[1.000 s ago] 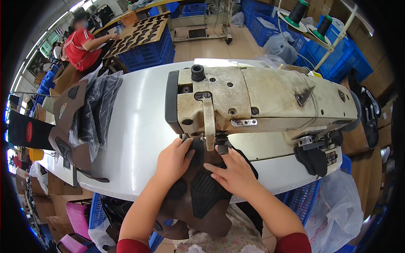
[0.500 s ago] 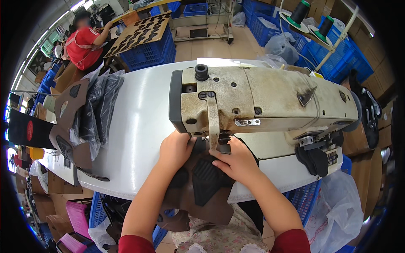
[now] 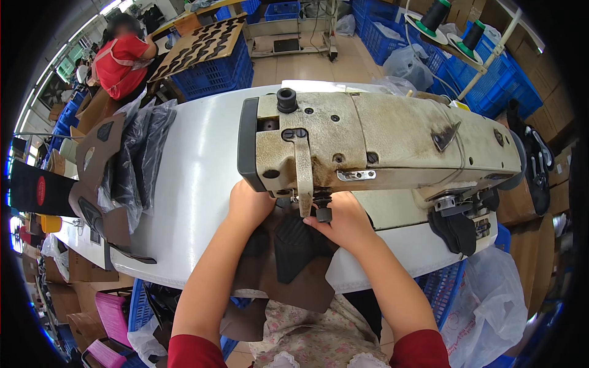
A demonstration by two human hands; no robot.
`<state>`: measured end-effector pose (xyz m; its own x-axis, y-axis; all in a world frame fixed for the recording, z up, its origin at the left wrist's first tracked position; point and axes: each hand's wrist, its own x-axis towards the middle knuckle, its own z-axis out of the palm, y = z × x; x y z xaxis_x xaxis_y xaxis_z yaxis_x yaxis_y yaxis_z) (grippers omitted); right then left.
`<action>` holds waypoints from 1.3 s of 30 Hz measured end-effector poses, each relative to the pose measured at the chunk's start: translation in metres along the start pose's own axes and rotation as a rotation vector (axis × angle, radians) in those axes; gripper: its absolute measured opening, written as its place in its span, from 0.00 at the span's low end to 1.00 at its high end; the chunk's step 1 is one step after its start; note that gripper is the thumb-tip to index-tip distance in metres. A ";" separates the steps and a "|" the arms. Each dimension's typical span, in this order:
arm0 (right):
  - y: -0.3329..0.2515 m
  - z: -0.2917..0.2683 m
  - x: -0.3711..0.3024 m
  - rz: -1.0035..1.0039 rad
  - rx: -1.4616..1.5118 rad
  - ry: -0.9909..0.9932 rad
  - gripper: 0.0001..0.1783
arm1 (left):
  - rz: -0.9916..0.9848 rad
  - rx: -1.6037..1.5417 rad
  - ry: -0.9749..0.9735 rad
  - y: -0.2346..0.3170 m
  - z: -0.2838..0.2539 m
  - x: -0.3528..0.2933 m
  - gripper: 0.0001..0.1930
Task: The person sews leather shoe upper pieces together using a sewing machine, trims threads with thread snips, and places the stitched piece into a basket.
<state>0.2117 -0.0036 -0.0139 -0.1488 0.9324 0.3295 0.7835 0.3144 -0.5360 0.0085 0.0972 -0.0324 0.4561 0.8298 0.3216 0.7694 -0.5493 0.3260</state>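
A brown leather-like piece (image 3: 313, 285) with black ribbed patches lies under the head of a worn cream sewing machine (image 3: 392, 135). Its near part hangs over the table's front edge toward my lap. My left hand (image 3: 250, 205) grips the piece left of the needle area, its fingertips hidden behind the machine head. On the other side, my right hand (image 3: 345, 224) has its thumb on the piece close to the black presser knob (image 3: 323, 213). The right fingers curl out of sight behind the machine parts. The needle itself is hidden.
Similar brown pieces (image 3: 101, 156) and dark plastic-wrapped stock (image 3: 144, 159) lie at the table's left. Thread cones (image 3: 434, 17) stand at back right. A plastic bag (image 3: 488, 294) hangs at right front. Beyond the table, a person in red (image 3: 123, 67) sits near a pattern-covered board (image 3: 199, 49).
Both hands have shifted slightly forward with the brown piece, carrying more of it under the machine head. The hanging part has swung a little, and the whole view has shifted slightly.
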 end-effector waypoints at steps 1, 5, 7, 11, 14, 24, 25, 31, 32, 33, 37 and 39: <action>0.002 0.002 0.001 -0.029 -0.012 0.008 0.18 | 0.024 0.011 0.010 -0.001 0.001 0.003 0.07; 0.008 0.008 0.004 -0.057 -0.054 0.041 0.13 | 0.106 -0.014 0.082 -0.007 0.007 0.008 0.08; 0.011 0.011 0.003 -0.038 -0.069 0.019 0.12 | 0.082 -0.024 0.074 -0.008 0.008 0.012 0.10; 0.015 0.016 0.007 0.050 -0.082 -0.084 0.12 | 0.111 -0.047 0.097 -0.015 0.016 0.015 0.17; 0.010 0.017 0.007 -0.013 -0.088 0.015 0.12 | 0.144 0.009 0.064 -0.029 0.024 0.014 0.20; -0.014 0.000 0.002 -0.026 -0.261 0.184 0.16 | 0.051 -0.098 0.079 -0.008 0.004 0.013 0.18; -0.010 -0.003 0.002 0.009 -0.294 0.102 0.18 | 0.008 -0.116 0.040 -0.001 -0.002 0.012 0.17; -0.012 -0.027 0.025 0.144 -0.321 -0.361 0.12 | -0.160 -0.226 -0.109 -0.003 -0.014 -0.007 0.14; -0.014 -0.033 0.029 0.097 -0.355 -0.379 0.11 | -0.194 -0.313 -0.117 -0.001 -0.015 -0.010 0.13; -0.013 -0.030 0.034 0.125 -0.380 -0.379 0.11 | -0.245 -0.286 -0.125 0.008 -0.024 -0.012 0.13; -0.021 -0.032 0.039 0.165 -0.449 -0.432 0.12 | -0.294 -0.397 -0.070 0.020 -0.030 -0.030 0.16; -0.017 -0.030 0.039 0.143 -0.424 -0.380 0.13 | -0.319 -0.446 -0.080 0.020 -0.029 -0.045 0.17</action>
<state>0.2103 0.0218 0.0309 -0.1681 0.9834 -0.0675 0.9730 0.1546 -0.1714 -0.0093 0.0458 -0.0148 0.2775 0.9572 0.0827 0.6189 -0.2440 0.7466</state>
